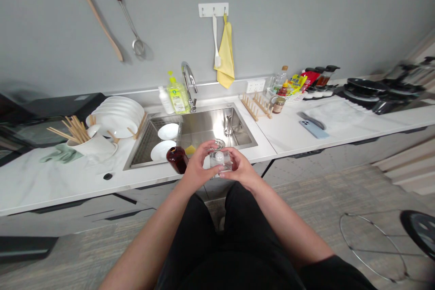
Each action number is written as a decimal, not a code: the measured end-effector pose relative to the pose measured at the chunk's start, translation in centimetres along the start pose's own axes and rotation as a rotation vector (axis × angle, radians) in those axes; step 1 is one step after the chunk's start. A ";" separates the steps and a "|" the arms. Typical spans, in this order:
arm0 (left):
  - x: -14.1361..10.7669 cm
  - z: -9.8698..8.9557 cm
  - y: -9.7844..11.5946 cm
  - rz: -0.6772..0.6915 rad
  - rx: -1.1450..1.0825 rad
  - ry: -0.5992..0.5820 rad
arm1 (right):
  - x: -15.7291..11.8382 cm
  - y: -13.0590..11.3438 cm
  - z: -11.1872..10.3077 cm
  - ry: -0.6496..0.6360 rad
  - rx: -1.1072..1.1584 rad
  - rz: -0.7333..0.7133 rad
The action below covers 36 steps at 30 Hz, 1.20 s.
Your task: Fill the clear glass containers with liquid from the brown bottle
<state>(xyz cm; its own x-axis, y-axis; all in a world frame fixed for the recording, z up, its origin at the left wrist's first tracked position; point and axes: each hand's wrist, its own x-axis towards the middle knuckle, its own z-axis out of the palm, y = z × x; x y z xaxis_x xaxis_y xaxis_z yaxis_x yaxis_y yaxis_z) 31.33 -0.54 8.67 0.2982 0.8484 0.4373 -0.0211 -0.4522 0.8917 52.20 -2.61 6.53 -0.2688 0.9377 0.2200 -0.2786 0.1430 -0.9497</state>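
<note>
Cupping a glass tumbler [220,161] between left hand [200,167] and right hand [239,167], fingers [210,148] curled around it. Dark red bottle [177,160] at nine o'clock.

I wore black trousers [244,222] and a black short-sleeved top [336,276]; my forearms [288,231] and hands [239,167] were bare.

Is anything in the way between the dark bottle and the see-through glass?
Yes. The left hand sits right between the dark red bottle and the clear glass, with its fingers on the glass. The right hand touches the glass from the other side.
</note>
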 end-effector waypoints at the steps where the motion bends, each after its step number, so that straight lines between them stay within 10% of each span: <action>1: 0.0 0.1 0.0 -0.009 0.019 0.029 | 0.0 0.0 0.0 0.000 0.000 0.000; 8: -0.3 -0.2 0.1 0.028 -0.025 -0.115 | -0.1 0.1 0.0 0.022 0.007 -0.009; 26: 0.0 0.3 0.5 -0.034 0.068 0.037 | -0.3 -0.1 0.0 -0.011 -0.008 -0.023; 36: 0.2 -0.5 0.9 -0.107 0.000 -0.154 | -0.9 0.1 -2.4 -0.172 0.018 0.061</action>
<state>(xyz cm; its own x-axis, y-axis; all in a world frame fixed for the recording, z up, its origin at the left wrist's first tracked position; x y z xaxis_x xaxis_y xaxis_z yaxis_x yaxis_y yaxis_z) 30.91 -0.65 9.64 0.4409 0.8398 0.3167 0.0191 -0.3615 0.9322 54.65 -2.63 5.70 -0.4387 0.8764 0.1989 -0.2736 0.0806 -0.9585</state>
